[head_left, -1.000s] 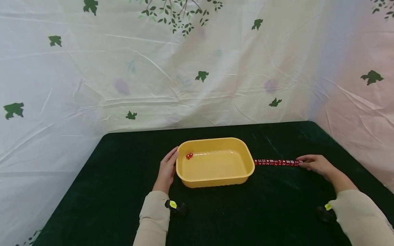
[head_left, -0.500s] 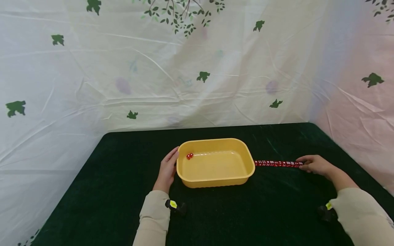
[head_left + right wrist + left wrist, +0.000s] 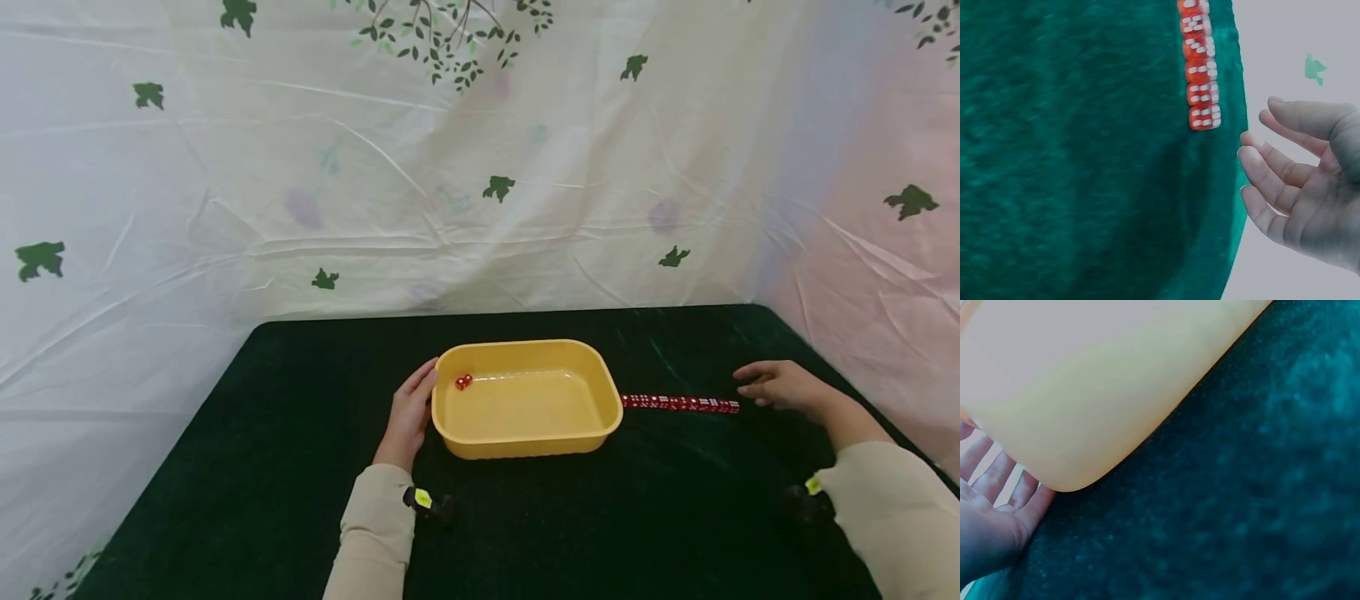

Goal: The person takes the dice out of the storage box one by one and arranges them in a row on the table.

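Note:
A yellow plastic tub [image 3: 525,398] stands mid-table with two red dice [image 3: 462,382] in its far left corner. My left hand [image 3: 408,414] rests flat against the tub's left wall [image 3: 1085,412], its fingers [image 3: 988,478] straight. A straight row of red dice [image 3: 680,403] runs from the tub's right side toward my right hand [image 3: 780,385]. That hand hovers just past the row's right end with fingers loosely extended and nothing in it. In the right wrist view, the row's end [image 3: 1202,75] lies a short way from my fingertips [image 3: 1254,153].
A dark green velvet cloth [image 3: 525,517] covers the table. A pale sheet printed with green leaves [image 3: 480,167] hangs behind and along both sides. Small black wrist cameras [image 3: 427,502] sit at my sleeves.
My right hand has lifted off the right end of the dice row and drawn back to the right and up. The left hand and tub have stayed still.

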### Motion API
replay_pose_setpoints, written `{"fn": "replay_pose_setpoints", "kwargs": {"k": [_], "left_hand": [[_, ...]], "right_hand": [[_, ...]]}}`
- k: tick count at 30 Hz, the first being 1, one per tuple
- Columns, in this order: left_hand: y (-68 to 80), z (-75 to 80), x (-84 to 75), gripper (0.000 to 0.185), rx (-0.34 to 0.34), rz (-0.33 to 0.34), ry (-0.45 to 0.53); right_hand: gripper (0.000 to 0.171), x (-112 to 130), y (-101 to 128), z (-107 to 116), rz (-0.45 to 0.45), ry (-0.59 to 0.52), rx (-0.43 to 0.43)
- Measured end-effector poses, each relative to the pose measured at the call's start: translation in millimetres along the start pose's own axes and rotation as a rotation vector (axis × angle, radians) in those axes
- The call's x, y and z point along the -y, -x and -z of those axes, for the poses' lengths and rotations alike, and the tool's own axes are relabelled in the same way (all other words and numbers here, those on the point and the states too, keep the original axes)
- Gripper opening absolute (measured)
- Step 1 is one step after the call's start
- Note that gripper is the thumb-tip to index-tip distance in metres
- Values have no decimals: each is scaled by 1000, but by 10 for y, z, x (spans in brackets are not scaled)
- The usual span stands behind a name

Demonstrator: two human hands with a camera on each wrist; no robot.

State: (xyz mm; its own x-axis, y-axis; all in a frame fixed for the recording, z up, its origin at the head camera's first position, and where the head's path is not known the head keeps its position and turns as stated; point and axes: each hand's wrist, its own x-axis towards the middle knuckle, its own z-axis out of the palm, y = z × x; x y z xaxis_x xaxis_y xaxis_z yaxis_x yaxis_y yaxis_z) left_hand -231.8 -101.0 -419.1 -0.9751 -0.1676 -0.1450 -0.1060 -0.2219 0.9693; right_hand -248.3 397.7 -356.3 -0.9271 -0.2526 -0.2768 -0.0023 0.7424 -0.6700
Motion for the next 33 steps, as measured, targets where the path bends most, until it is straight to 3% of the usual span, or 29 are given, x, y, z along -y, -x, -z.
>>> {"fn": "replay_pose_setpoints", "kwargs": {"k": [8, 20, 33], "left_hand": [[-10, -23, 2, 38, 7, 5, 35], [-10, 3, 0, 39, 1, -2, 11], [6, 25, -18, 39, 3, -5, 7]], "right_hand": [[54, 229, -43, 124, 58, 36, -36], [51, 760, -237, 187, 146, 31, -69], [62, 1453, -497, 6, 169, 65, -101]]}}
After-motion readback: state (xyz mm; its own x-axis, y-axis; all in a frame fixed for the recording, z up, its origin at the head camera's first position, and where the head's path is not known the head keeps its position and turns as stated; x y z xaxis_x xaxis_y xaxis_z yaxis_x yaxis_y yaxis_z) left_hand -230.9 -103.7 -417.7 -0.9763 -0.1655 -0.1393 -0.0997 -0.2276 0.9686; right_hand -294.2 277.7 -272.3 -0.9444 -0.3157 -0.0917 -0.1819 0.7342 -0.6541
